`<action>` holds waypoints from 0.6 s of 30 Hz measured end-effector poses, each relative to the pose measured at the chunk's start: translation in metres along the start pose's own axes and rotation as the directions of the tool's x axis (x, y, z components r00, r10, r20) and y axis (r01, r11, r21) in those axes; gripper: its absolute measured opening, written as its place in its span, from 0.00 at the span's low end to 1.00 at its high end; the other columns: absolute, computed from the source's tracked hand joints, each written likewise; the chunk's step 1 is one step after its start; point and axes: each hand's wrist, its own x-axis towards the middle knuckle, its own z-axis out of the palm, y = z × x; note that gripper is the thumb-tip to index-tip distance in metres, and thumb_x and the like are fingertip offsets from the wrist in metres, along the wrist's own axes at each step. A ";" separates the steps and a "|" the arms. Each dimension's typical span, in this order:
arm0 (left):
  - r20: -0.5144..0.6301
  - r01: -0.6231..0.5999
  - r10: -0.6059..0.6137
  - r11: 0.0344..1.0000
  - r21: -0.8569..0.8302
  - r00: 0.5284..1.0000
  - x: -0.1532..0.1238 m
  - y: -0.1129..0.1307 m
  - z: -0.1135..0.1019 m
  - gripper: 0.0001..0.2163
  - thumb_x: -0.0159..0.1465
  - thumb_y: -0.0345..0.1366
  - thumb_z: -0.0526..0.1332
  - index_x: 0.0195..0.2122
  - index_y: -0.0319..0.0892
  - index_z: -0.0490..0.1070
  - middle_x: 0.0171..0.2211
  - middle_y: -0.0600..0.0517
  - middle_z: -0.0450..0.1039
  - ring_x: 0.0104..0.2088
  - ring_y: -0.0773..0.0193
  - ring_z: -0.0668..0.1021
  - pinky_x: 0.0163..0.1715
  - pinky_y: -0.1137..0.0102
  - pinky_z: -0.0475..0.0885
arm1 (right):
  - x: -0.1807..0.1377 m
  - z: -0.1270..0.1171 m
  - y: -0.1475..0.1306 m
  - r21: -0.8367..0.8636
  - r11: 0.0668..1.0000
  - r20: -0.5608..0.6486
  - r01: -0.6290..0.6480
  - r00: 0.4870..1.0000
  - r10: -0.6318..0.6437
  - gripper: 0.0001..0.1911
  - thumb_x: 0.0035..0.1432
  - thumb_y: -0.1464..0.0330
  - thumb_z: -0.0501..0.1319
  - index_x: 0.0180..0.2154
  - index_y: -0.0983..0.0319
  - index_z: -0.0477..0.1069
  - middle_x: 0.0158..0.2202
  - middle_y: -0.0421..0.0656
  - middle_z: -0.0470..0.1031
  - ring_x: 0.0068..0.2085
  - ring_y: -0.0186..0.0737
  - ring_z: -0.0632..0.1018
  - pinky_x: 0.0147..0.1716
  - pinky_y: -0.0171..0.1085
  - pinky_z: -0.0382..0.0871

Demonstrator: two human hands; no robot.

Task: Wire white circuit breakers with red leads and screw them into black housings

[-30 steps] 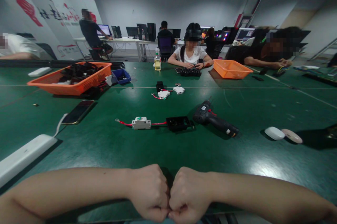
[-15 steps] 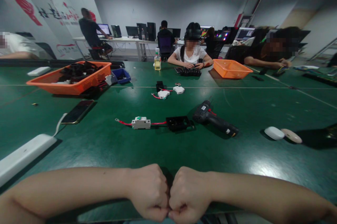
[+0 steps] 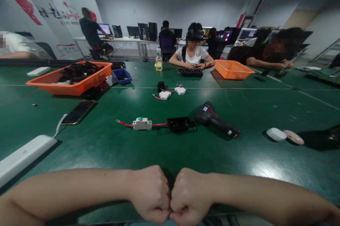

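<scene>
My left hand (image 3: pixel 151 194) and my right hand (image 3: pixel 191 195) rest at the table's near edge, both curled into fists. Their knuckles meet in the middle, and nothing shows in either. Beyond them lies a white circuit breaker (image 3: pixel 142 124) with a green part on top. Red wires leave it on both sides; the left one ends in a ring terminal (image 3: pixel 118 121), and the right one runs to a black plastic housing (image 3: pixel 180 124). Just right of the housing, a black cordless drill (image 3: pixel 216 119) lies on its side.
On the left are an orange basket (image 3: pixel 71 84) of black parts, a blue bin (image 3: pixel 122 76), a phone (image 3: pixel 79 112) and a white power strip (image 3: pixel 26 158). Farther back are more breakers (image 3: pixel 165 95), a bottle (image 3: pixel 158 62) and another orange basket (image 3: pixel 233 70). Two small cases (image 3: pixel 276 134) lie right. Co-workers sit across.
</scene>
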 end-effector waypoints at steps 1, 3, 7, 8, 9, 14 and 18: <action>0.008 0.001 -0.001 1.000 0.003 1.000 0.000 0.000 0.000 0.13 0.57 0.36 0.60 0.17 0.44 0.63 0.15 0.56 0.68 0.19 0.67 0.72 0.18 0.66 0.60 | 0.000 0.000 0.000 -0.005 1.000 0.003 0.002 1.000 -0.002 0.17 0.55 0.64 0.61 0.17 0.59 0.62 0.17 0.34 0.72 0.22 0.31 0.72 0.18 0.34 0.49; 0.019 0.002 -0.003 1.000 0.014 1.000 0.001 -0.001 0.000 0.13 0.58 0.36 0.60 0.17 0.44 0.62 0.15 0.55 0.68 0.19 0.66 0.72 0.18 0.66 0.59 | 0.000 0.000 0.000 -0.014 1.000 0.013 0.003 1.000 -0.003 0.17 0.55 0.63 0.61 0.17 0.59 0.62 0.17 0.34 0.72 0.22 0.31 0.72 0.19 0.34 0.49; -0.001 -0.007 0.007 1.000 0.012 1.000 0.001 -0.001 0.000 0.13 0.57 0.36 0.60 0.17 0.44 0.61 0.15 0.56 0.67 0.19 0.67 0.71 0.18 0.66 0.59 | 0.001 -0.001 -0.001 -0.030 0.999 0.039 -0.011 0.999 0.012 0.18 0.54 0.63 0.62 0.17 0.59 0.61 0.17 0.35 0.72 0.22 0.31 0.72 0.18 0.34 0.49; -0.009 -0.010 0.010 1.000 0.008 1.000 0.002 -0.001 0.000 0.13 0.57 0.35 0.61 0.17 0.44 0.61 0.15 0.56 0.67 0.19 0.67 0.71 0.18 0.66 0.59 | 0.001 -0.001 -0.001 -0.029 0.999 0.037 -0.015 0.999 0.016 0.18 0.54 0.63 0.62 0.17 0.59 0.61 0.17 0.34 0.72 0.22 0.31 0.72 0.18 0.34 0.49; -0.017 -0.010 0.010 1.000 0.004 1.000 0.002 -0.001 0.000 0.13 0.57 0.36 0.61 0.17 0.44 0.61 0.15 0.56 0.67 0.19 0.67 0.70 0.18 0.66 0.59 | 0.000 -0.001 -0.001 -0.025 1.000 0.035 -0.015 0.999 0.016 0.18 0.54 0.63 0.62 0.17 0.59 0.62 0.17 0.34 0.72 0.22 0.31 0.72 0.18 0.34 0.49; -0.029 -0.003 0.004 1.000 0.005 1.000 0.000 -0.001 0.000 0.13 0.56 0.36 0.61 0.17 0.44 0.61 0.15 0.56 0.66 0.18 0.67 0.70 0.18 0.66 0.59 | 0.000 -0.001 0.000 0.002 1.000 0.010 0.003 1.000 -0.003 0.17 0.55 0.63 0.61 0.17 0.59 0.62 0.17 0.34 0.72 0.22 0.31 0.72 0.18 0.34 0.49; -0.006 -0.002 0.002 1.000 0.009 1.000 0.000 -0.001 -0.001 0.13 0.57 0.36 0.61 0.17 0.44 0.62 0.15 0.56 0.67 0.18 0.67 0.70 0.18 0.66 0.59 | 0.000 -0.001 0.001 0.004 1.000 -0.017 0.007 1.000 -0.007 0.17 0.54 0.63 0.62 0.17 0.59 0.62 0.17 0.34 0.72 0.22 0.31 0.72 0.18 0.34 0.49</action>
